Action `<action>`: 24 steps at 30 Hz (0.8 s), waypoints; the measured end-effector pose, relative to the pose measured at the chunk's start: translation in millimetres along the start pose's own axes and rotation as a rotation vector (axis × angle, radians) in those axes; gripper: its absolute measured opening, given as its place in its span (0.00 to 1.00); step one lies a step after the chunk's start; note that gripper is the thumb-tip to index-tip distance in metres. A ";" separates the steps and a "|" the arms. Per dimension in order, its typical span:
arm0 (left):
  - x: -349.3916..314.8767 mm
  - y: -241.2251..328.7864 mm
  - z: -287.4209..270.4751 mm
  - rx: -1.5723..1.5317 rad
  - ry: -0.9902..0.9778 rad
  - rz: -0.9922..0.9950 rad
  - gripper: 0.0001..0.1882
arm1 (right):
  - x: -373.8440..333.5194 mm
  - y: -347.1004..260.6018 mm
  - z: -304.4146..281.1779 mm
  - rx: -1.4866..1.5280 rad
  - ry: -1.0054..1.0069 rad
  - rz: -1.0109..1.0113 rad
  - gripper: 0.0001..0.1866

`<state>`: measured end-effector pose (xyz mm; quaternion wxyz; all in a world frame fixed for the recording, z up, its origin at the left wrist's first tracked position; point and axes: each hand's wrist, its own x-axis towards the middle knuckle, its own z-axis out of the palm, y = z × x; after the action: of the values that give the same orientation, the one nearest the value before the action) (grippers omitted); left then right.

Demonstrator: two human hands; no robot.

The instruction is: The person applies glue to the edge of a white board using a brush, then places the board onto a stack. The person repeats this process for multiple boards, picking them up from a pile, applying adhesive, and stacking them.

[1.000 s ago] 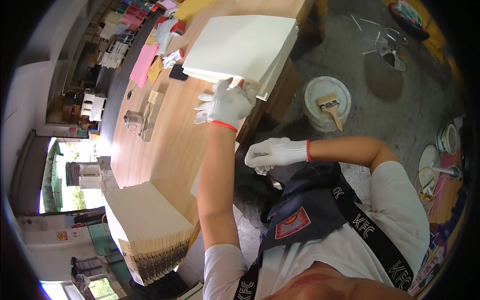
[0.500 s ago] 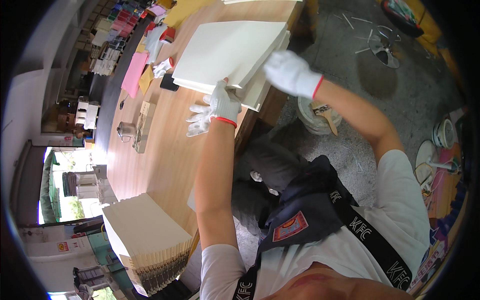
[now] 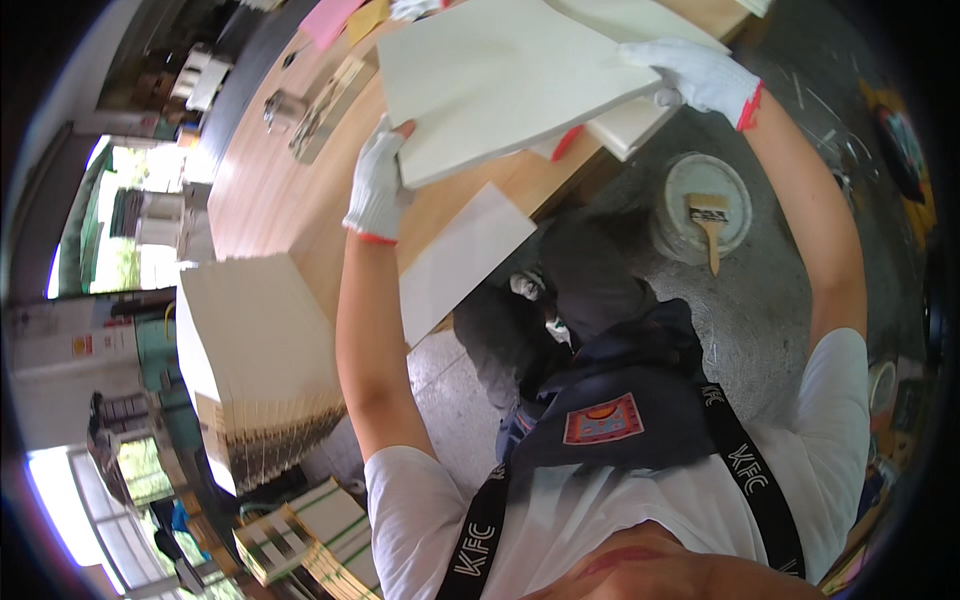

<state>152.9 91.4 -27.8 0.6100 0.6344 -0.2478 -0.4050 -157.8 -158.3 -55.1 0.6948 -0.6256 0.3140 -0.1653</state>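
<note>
A thick block of cream-white paper sheets [image 3: 510,75] is held up over the table, tilted and slightly bent. My left hand [image 3: 376,190], in a white knit glove with a red cuff, grips its near left corner, the bare thumb on top. My gloved right hand [image 3: 698,80] clasps its right end. Beneath and beyond the block lies more white paper [image 3: 637,130] at the table's edge, partly covered. Something red [image 3: 567,143] shows just under the block. A loose white sheet [image 3: 470,255] rests on the table near my left forearm.
The wooden table [image 3: 260,195] carries a metal cup [image 3: 285,110], a long narrow block [image 3: 330,112] and a tall paper stack [image 3: 255,320] at left. Pink paper [image 3: 328,20] lies farther back. A round bucket [image 3: 735,175] on the floor holds a wide brush [image 3: 711,225].
Both hands now hold the paper block, which has been lifted and shifted nearer. My right hand has moved from beside the stack onto its right end. The view has swung.
</note>
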 end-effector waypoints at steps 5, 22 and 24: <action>-102.1 -13.6 -88.1 -0.002 0.160 0.130 0.25 | 48.2 10.2 120.6 -0.279 -0.318 -0.323 0.18; -119.5 -81.9 -150.3 0.391 0.402 -0.275 0.28 | 58.3 54.4 209.8 -1.257 -0.088 -0.833 0.17; -129.1 -76.7 -143.9 0.815 0.540 -0.298 0.29 | 50.7 50.7 216.1 -1.068 -0.077 -0.733 0.16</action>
<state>185.7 288.5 -85.6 0.2912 0.9312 -0.1258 -0.1796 10.8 -16.2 -111.7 0.1973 -0.9571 0.0940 -0.1903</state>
